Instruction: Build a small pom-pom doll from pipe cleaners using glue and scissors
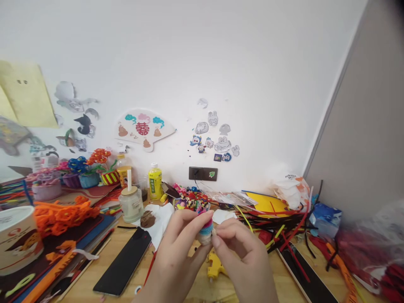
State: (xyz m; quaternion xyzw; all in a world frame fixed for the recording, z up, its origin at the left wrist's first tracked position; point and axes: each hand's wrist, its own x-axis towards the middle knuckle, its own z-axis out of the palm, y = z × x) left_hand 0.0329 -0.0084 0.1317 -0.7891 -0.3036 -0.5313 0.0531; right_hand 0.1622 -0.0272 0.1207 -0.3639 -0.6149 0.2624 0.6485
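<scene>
My left hand [176, 254] is closed around a small fuzzy piece [206, 231] banded in magenta, blue and white, which looks wound from pipe cleaner. It is held up in front of me over the table, partly covered by my fingers. My right hand [244, 256] pinches at the right side of this piece with thumb and forefinger; a tiny pale bit shows at the fingertips, too small to name. Below and between my hands lies a yellow glue gun [214, 266], partly hidden by the right hand. Just behind the hands sits a cluster of colourful small pipe-cleaner figures [192, 200].
A black phone [124, 261] lies left of my hands. Further left are a paper cup [17, 242], orange pipe-cleaner flowers [63, 216] and a glass jar [131, 204]. A yellow-labelled bottle [155, 182] stands behind. Loose pipe cleaners [277, 219] and a dark strip [306, 273] lie right.
</scene>
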